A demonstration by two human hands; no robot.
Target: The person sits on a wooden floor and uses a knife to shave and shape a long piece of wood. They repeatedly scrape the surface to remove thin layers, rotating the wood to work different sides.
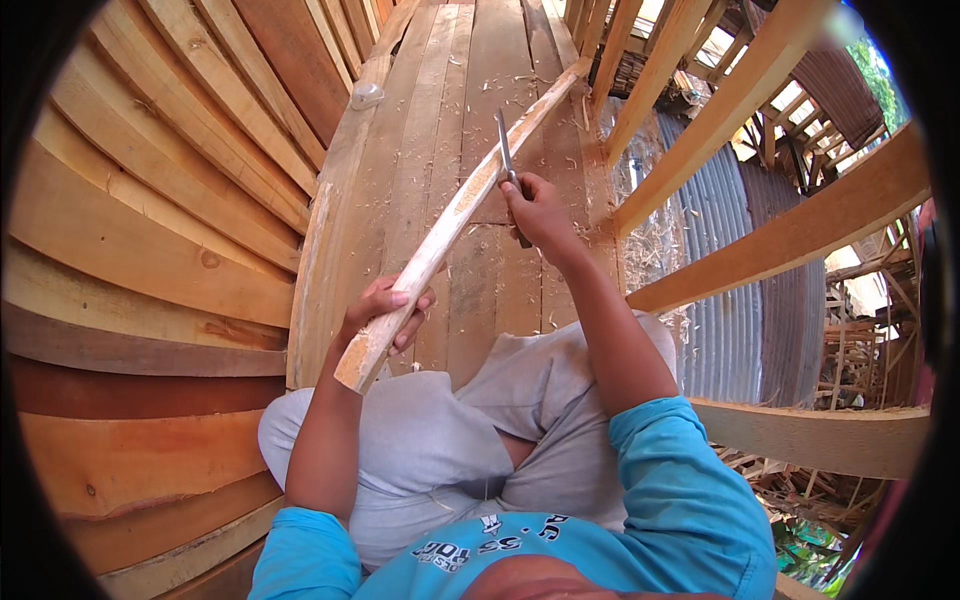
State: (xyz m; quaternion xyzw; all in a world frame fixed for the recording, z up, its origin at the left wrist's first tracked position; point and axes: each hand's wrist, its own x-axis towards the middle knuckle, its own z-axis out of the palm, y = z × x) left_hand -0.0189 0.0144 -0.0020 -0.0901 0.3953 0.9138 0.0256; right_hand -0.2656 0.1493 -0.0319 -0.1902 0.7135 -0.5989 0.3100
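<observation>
A long, pale wooden pole (433, 248) slants from just above my lap up to the far right side of the plank floor. Its surface is partly shaved, with rougher brown patches along it. My left hand (390, 308) is wrapped round the pole close to its near end. My right hand (541, 212) grips a knife (505, 142) by its handle, and the blade points away from me. Along the pole's right side, the blade lies against or just over the wood; I cannot tell whether it touches.
Wood shavings (520, 80) are scattered over the plank floor (420, 170). Stacked boards (150, 250) form a wall on my left. Wooden railing slats (725, 120) stand on my right, with corrugated metal sheets (720, 270) beyond. A small clear plastic object (367, 96) lies at the far left.
</observation>
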